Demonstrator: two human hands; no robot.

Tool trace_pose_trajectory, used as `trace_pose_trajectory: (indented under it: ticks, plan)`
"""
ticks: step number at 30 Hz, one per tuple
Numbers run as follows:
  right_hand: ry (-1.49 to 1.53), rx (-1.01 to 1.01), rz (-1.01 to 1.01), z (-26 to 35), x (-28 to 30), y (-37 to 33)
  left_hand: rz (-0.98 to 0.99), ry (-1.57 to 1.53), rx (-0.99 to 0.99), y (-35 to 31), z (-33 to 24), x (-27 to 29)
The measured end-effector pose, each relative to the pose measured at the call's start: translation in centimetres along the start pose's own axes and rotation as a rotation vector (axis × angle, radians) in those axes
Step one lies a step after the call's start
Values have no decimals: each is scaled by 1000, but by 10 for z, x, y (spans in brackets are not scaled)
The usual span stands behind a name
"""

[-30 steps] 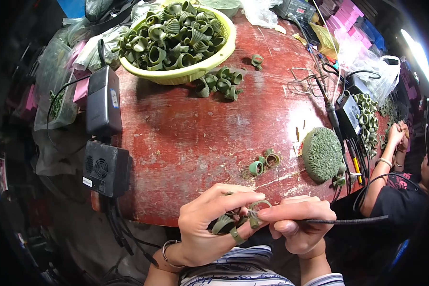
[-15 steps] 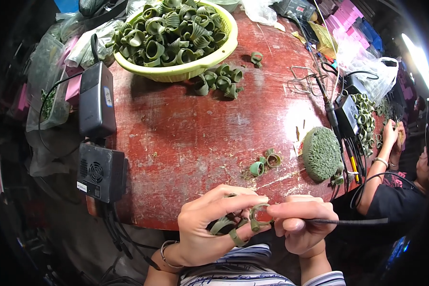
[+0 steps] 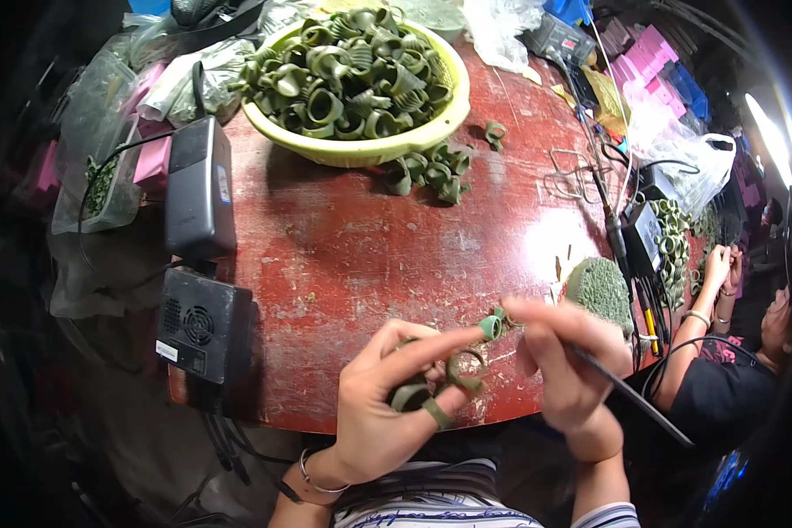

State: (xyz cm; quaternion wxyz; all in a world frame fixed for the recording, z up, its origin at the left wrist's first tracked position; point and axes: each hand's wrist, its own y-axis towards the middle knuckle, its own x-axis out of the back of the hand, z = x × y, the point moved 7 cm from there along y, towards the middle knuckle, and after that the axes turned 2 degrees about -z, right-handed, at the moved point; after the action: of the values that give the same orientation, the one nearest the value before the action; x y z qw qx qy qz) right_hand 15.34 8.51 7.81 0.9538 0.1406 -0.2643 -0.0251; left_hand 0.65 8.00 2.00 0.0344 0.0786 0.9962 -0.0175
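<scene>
Near the table's front edge, my left hand [image 3: 374,400] is closed around several dark green ring pieces. One green ring [image 3: 468,385] stands out between its index finger and thumb. A flat green band [image 3: 436,414] wraps the thumb, and another ring [image 3: 409,396] sits deeper in the palm. My right hand [image 3: 576,365], somewhat blurred, grips a thin dark stick-like tool [image 3: 642,405]; its tip is hidden or smeared. The tool's back end slants down to the right. Beyond the left index fingertip lies a brighter green ring [image 3: 492,328] on the table.
A yellow-green basket [image 3: 361,151] heaped with green rings stands at the far side, with a small cluster [image 3: 431,172] beside it. Black boxes [image 3: 204,324] line the left edge. A rough green round block [image 3: 603,290], cables [image 3: 629,264] and a co-worker [image 3: 722,352] are on the right.
My right hand has lifted up and away from the ring in my left hand, and the tool now slants more steeply. The left hand still holds its rings. The whole view has shifted slightly.
</scene>
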Motion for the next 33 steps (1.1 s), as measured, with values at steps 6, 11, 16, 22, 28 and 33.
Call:
trace_pose_trajectory:
  ticks: [6,11,16,22,28,33]
  plan:
    - [-254,333,200,-28,-56,71,51,-692,193,1,19,12]
    - [-442,490,96,-28,-91,87,81,-972,142,2,20,17]
    - [-470,349,100,-22,-76,82,104,-1028,218,1,37,8]
    - [-22,46,86,8,-49,28,-115,-864,277,-2,33,22]
    - [-85,149,-37,19,-18,-25,154,-641,8,0,14,-12]
    - [178,4,-319,-7,8,-57,39,-492,139,-9,4,2]
